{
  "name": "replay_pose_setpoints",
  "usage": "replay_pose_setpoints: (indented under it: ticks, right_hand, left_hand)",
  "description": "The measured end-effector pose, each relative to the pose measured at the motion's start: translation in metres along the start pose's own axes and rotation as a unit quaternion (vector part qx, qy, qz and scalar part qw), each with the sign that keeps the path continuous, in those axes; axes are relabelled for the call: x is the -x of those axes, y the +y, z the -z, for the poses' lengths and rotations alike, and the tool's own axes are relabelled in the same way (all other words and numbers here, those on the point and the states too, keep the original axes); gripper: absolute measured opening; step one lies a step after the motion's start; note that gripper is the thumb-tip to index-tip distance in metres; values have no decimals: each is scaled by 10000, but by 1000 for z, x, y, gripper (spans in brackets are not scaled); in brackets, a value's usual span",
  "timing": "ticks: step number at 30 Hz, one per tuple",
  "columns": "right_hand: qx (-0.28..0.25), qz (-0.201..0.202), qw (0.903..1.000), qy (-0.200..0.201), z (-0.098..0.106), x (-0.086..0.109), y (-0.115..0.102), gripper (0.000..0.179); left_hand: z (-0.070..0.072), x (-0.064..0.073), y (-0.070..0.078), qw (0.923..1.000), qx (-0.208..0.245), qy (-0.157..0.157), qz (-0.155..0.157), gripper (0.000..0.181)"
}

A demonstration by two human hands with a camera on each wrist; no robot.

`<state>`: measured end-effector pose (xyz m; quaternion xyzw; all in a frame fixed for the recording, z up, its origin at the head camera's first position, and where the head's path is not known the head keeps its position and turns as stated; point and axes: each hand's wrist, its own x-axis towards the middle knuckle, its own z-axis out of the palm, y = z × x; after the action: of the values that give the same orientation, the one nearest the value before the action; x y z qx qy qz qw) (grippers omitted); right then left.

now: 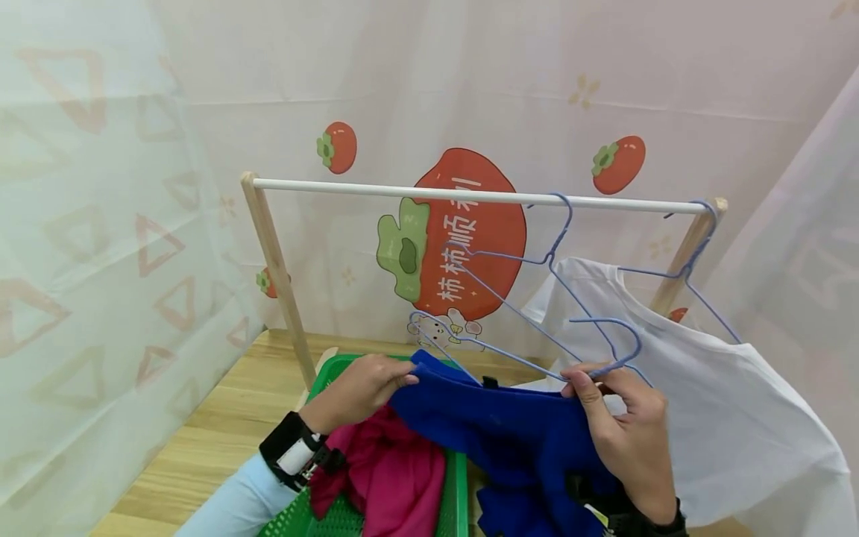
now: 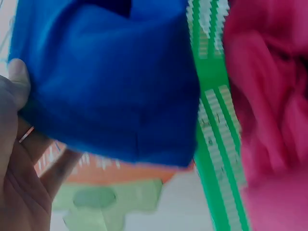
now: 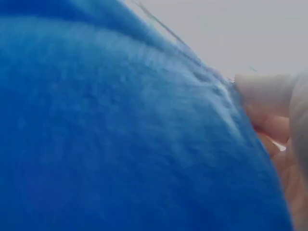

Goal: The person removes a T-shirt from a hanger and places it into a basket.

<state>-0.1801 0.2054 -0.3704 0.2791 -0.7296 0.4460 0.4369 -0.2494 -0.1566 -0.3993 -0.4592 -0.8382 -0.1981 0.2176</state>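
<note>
A blue garment (image 1: 517, 429) with a small black tag at its upper edge is stretched between both hands. At one end of that edge, my left hand (image 1: 365, 388) pinches the cloth between thumb and fingers. My right hand (image 1: 624, 425) pinches the other end, where the neck of a loose blue wire hanger (image 1: 506, 354) meets the cloth. The hanger's hook curves up over the right hand, off the rod; part of its frame is hidden behind the garment. In the right wrist view, the garment (image 3: 130, 134) fills most of the picture, with thumb and fingers at its edge.
A white rod (image 1: 376, 189) on wooden posts spans the back. An unused blue hanger (image 1: 553, 250) and one bearing a white shirt (image 1: 725, 403) hang at its right. Below the left hand, a green basket (image 1: 458, 492) holds crimson cloth (image 1: 396, 470). Printed curtains surround the wooden table (image 1: 208, 418).
</note>
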Motion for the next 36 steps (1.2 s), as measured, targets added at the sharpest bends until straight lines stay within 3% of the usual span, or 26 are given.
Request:
replay_pose_setpoints:
  ticks: [5,11,16,22,26,29,32,36]
  right_hand:
    - [351,-607,9960,-548,-11,-4,-4,23]
    - [840,-1256,9742,-1676,-41,-19,2,9]
    - [1092,-1185,9583,-2359,-65,-41,0,12]
    - [1437,-953,9490,-2639,-83,-59,-2,15]
    - [1674,-994,9390,-2834,-91,-64,0,13]
    - [1769,-1071,9314,-2995,-95,-67,2,12]
    - [1728,-1272,9254,-3125,-97,-74,2,15]
    - [1566,-1537,9250,-3101,-93,-92,-6,18]
  left_hand:
    - [-13,-31,21,9988,9,-426,251,22]
    - [-33,-67,43,9922,-418,-1135,292,26]
    - [-52,-88,63,9822,-924,-1632,37,25]
    - [-79,-100,85,9653,-1758,-1894,-382,18]
    - [-89,-100,93,9667,-1672,-1908,-340,9]
    - [-93,-97,93,9717,-1386,-1897,-239,16]
    - [-94,-95,90,9736,-918,-2081,-195,24]
    - [-96,-98,89,9632,-393,-2642,-284,24]
